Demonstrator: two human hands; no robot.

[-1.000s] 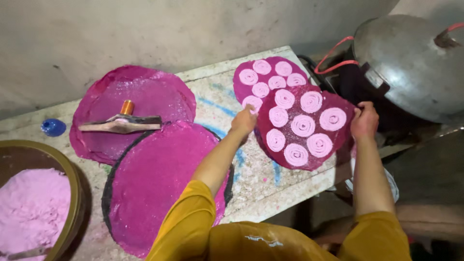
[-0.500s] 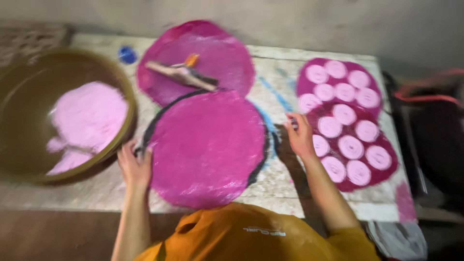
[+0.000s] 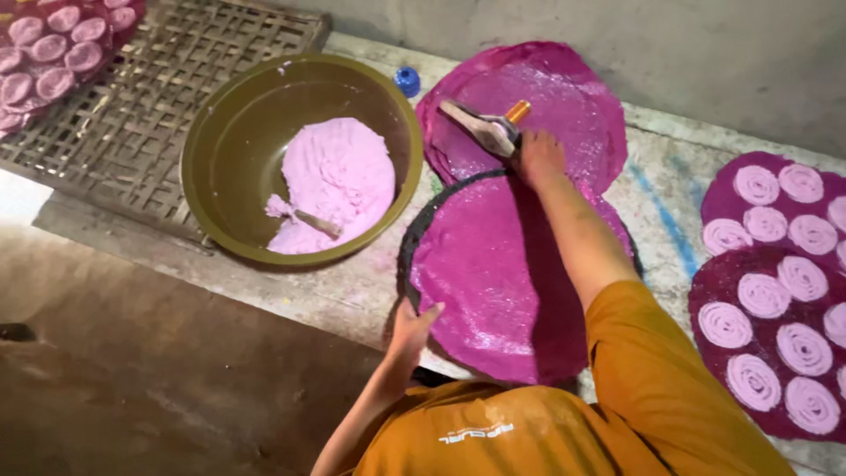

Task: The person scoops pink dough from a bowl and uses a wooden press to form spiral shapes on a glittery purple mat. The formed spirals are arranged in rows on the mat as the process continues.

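Nearest the camera, orange sleeves and shoulders fill the bottom edge. Left hand (image 3: pixel 412 324) rests at the near-left rim of the round magenta mat (image 3: pixel 507 273), fingers loosely curled against the edge; a firm grasp cannot be told. The mat lies on a dark round tray (image 3: pixel 407 256), on the concrete bench (image 3: pixel 656 211). Right arm stretches across the mat; right hand (image 3: pixel 538 157) closes on the tail end of a metal press tool (image 3: pixel 480 126) with an orange knob, which lies on a second magenta mat (image 3: pixel 564 97) just behind the first, the two overlapping. Left of both, an olive basin (image 3: pixel 220 150) holds pink dough (image 3: pixel 339 176) with a spoon in it. Right: mats bearing pink spiral discs (image 3: pixel 775 264). Farther: blue cap (image 3: pixel 407 81), woven bamboo rack (image 3: pixel 150 88).
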